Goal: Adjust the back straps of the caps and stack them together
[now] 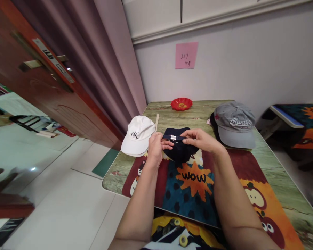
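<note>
The dark cap [181, 150] is above the printed mat, its strap [173, 138] running crosswise between both hands. The left hand [156, 147] pinches one end, the right hand [197, 139] the other; the white cap [139, 134] lies nearer the left.

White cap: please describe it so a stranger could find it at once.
On the green table, look at the side near the curtain. The white cap lies there, beside the left hand. Unlike the navy cap and gray cap, it has black letters.
</note>
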Tool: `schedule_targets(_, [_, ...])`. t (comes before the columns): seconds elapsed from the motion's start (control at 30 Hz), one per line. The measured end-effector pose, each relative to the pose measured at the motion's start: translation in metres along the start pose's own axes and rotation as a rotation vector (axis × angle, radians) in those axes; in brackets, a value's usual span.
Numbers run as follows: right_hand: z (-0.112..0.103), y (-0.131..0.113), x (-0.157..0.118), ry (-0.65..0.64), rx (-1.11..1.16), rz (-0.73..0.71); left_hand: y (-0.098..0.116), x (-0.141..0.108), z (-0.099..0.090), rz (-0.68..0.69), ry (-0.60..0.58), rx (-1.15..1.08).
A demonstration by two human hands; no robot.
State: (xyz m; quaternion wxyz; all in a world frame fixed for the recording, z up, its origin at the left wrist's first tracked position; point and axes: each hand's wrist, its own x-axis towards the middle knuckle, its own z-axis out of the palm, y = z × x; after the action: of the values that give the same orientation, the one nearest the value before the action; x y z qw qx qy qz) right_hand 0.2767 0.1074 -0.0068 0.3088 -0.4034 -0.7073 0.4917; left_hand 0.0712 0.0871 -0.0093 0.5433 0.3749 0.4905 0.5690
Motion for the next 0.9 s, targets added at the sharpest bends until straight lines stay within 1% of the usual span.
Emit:
schedule_targets(0.23, [0.009, 0.005, 0.008, 0.008, -0.022, -0.062, -0.002, 0.002, -0.005, -0.006, -0.003, -0.025])
schedule_targets(0.43, [0.010, 0.005, 0.009, 0.005, -0.017, -0.048, -0.004, 0.004, -0.009, -0.028, -0.046, 0.021])
schedule_targets(0.5, [0.010, 0.007, 0.009, 0.010, -0.024, -0.047, -0.001, 0.007, -0.012, 0.043, -0.029, 0.125])
schedule_targets(0.57, [0.010, 0.008, 0.009, 0.015, -0.040, -0.057, 0.005, 0.011, -0.017, 0.191, 0.005, 0.311])
schedule_targets(0.6, [0.010, 0.008, 0.009, 0.016, -0.044, -0.062, 0.008, 0.014, -0.019, 0.261, 0.000, 0.416])
schedule_targets(0.63, [0.010, 0.008, 0.009, 0.016, -0.043, -0.063, 0.013, 0.017, -0.021, 0.307, -0.036, 0.511])
schedule_targets(0.67, [0.010, 0.008, 0.009, 0.015, -0.040, -0.061, 0.017, 0.020, -0.023, 0.319, -0.109, 0.585])
schedule_targets(0.73, [0.010, 0.007, 0.008, 0.010, -0.030, -0.055, 0.025, 0.027, -0.026, 0.271, -0.313, 0.659])
schedule_targets(0.8, [0.010, 0.005, 0.008, 0.009, -0.027, -0.057, 0.029, 0.033, -0.026, 0.210, -0.502, 0.683])
schedule_targets(0.83, [0.010, 0.004, 0.008, 0.012, -0.028, -0.063, 0.030, 0.036, -0.026, 0.189, -0.565, 0.690])
schedule_targets(0.9, [0.010, 0.004, 0.007, 0.019, -0.031, -0.071, 0.030, 0.039, -0.026, 0.155, -0.643, 0.699])
